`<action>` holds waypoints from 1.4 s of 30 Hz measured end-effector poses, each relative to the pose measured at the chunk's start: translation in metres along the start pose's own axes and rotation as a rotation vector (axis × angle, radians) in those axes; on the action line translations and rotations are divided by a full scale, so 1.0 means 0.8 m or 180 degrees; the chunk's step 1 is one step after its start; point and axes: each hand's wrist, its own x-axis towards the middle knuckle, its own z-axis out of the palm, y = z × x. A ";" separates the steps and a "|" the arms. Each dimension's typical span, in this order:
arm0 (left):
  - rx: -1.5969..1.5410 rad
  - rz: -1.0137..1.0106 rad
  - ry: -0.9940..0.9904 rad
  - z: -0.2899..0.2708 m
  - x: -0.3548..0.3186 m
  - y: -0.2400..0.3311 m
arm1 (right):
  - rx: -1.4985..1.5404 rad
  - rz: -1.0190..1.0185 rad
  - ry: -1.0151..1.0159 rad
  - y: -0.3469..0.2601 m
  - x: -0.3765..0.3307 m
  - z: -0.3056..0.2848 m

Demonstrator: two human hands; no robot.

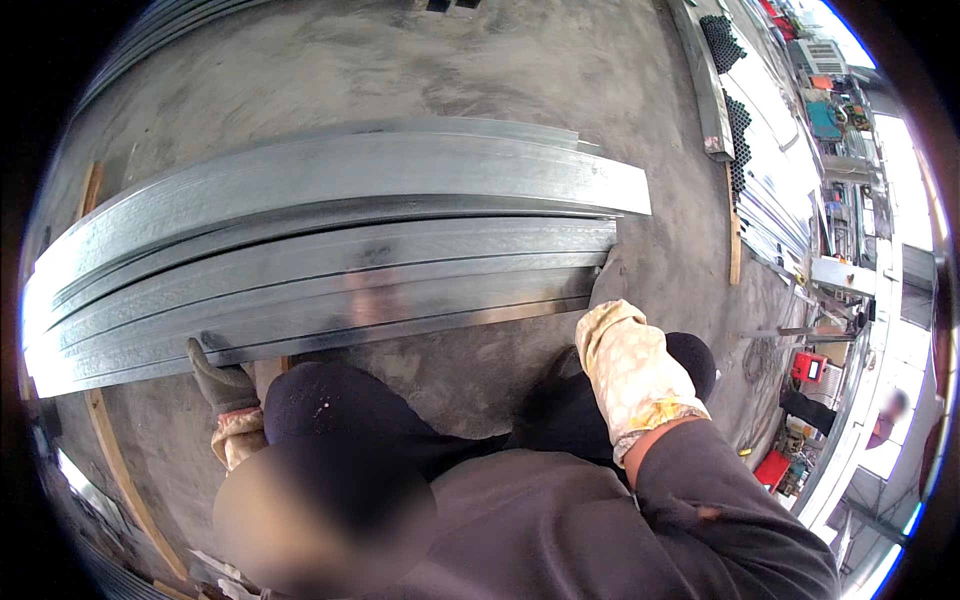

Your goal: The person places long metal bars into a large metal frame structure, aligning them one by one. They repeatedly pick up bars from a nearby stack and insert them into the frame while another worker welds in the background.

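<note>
Several long, shiny galvanized steel bars [300,255] with flat sides lie side by side across the floor in front of me. One wider bar [430,165] sits higher than the others along the far side. At the front bar's left part, my left hand [224,385] in a grey glove is closed on the near edge, its thumb on top and its other fingers mostly hidden. My right hand [608,275], also in a grey glove below a cream patterned cuff [635,365], is closed round the same bar's right end; the cuff hides part of it.
Wooden battens [125,480] lie on the concrete floor at the left, and another batten [735,235] at the right. Beyond it stand bundles of dark round tubes [738,140] beside a square beam [712,120]. A red machine [808,367] and a distant person [886,418] are at the far right.
</note>
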 end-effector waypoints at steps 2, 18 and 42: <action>-0.2085 -0.1561 0.0255 0.058 -0.017 0.045 | 0.0021 0.0030 0.0104 0.002 0.003 -0.010; -0.0456 0.0070 0.1312 0.074 -0.027 0.096 | -0.0910 -0.2089 -0.1051 -0.023 0.222 -0.079; -0.1698 0.0137 0.1296 0.169 0.053 0.256 | 0.1510 -0.0228 -0.0713 -0.064 0.172 -0.109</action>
